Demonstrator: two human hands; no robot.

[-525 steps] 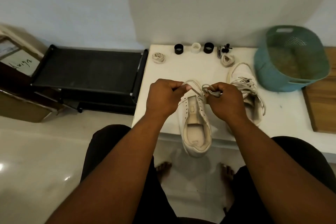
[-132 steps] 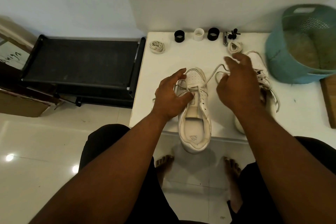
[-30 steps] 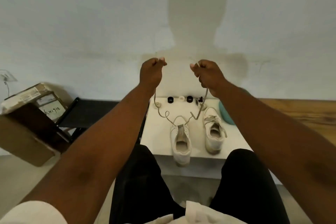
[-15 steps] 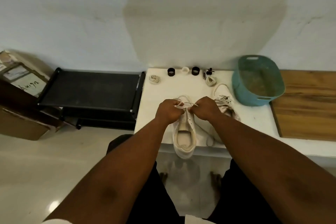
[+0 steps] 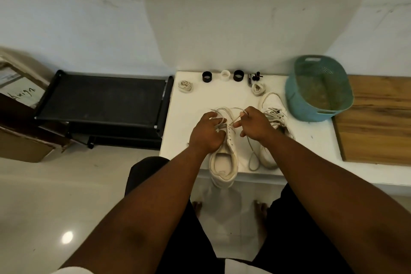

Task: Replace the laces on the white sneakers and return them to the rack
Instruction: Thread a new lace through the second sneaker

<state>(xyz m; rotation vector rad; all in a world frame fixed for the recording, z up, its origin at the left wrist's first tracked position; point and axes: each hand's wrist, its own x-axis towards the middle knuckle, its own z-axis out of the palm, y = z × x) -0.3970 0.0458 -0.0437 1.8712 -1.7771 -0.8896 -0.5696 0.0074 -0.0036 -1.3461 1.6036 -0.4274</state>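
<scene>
White tabletop (image 5: 193, 140) against a pale wall, floor tiles below; item in work — near sneaker (image 5: 223, 162), toe to the wall, heel overhanging the front edge of the table. Left hand (image 5: 205, 132): fingers curled over the upper eyelet rows, one strand of the lace (image 5: 252, 153) looped across the fingertips and held there. Right hand (image 5: 252, 123): fingers curled, pinching the other strand just beside the left hand; the exact pinch point is hidden by the knuckles. Slack from the right-hand strand drops in a long loop onto the tabletop between the two shoes. Second sneaker (image 5: 272, 118): just right of the first, partly behind the right wrist, its lace loose and tangled across the tongue. Behind, along the wall side: coiled lace bundle (image 5: 185, 86), two black rings (image 5: 206, 77) with a white ring (image 5: 225, 75) between them, a small dark clip-like item too small to identify, and a second lace bundle (image 5: 258, 89). Teal perforated basket (image 5: 320, 89) at the table's right corner; wooden board (image 5: 375, 118) beyond it. Black rack (image 5: 102, 100) to the left, its top shelf vacant. Risks, as judged — the overhanging heel may tip the shoe off the edge if either strand is pulled toward the body; uneven tension may leave one lace end too short for tying; the trailing loop may snag the second sneaker's loose lace and drag it; a skipped eyelet under the left palm would go unseen.
</scene>
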